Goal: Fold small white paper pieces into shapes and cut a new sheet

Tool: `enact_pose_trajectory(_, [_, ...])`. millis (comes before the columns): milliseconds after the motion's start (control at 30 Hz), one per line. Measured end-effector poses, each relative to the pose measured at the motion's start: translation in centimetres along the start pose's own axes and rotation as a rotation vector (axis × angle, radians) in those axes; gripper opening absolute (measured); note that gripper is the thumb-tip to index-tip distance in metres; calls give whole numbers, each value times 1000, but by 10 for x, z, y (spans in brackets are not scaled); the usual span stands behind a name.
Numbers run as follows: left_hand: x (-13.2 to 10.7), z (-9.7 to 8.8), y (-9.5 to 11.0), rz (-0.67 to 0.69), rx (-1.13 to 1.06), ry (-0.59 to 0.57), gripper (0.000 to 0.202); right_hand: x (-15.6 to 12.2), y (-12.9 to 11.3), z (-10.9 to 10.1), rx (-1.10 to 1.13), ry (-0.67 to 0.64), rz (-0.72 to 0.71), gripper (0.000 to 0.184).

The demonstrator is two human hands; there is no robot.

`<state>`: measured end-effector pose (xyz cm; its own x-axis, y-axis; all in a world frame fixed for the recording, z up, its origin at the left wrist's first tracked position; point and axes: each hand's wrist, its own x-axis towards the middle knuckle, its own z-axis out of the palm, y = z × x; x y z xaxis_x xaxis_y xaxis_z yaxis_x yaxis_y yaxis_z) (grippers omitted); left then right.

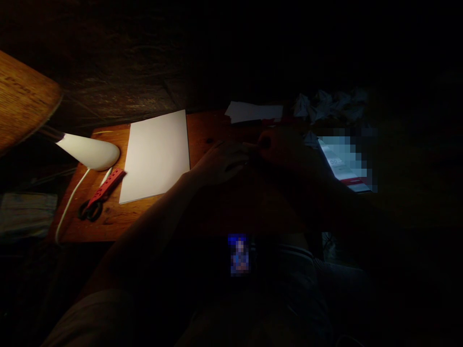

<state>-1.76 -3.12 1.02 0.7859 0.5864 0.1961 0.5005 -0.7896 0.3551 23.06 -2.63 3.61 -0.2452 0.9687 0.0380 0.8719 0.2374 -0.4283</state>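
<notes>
Over the middle of the wooden table, my left hand [227, 161] reaches in with its fingers bent toward my right hand [278, 149]. The two hands almost meet, and both are in deep shadow. Their fingers look closed together around a small pale edge between them, too dark to name. Left of my left forearm lies a stack of white paper [155, 156]. Closest to my right hand is a small folded paper piece [310, 139], just beyond the wrist.
A lamp with a white base [90, 152] stands at the left, its cord hanging over the edge. Scissors in a red sheath [106, 185] lie below it. Cut paper [255, 112] and several folded paper shapes [325, 105] lie at the back. A lit screen [342, 164] glows at right.
</notes>
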Motion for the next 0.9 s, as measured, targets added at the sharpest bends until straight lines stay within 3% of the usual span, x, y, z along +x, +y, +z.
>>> enact_pose_trajectory(367, [1, -3, 3, -33, 57, -24, 32, 1, 3, 6, 51, 23, 42, 23])
enact_pose_trajectory(667, [3, 0, 3, -38, 66, -37, 32, -7, -13, 2, -29, 23, 144, 21])
enact_pose_trajectory(900, [4, -2, 4, -56, 88, -52, 30, -8, -15, 0, -18, 4, 46, 20])
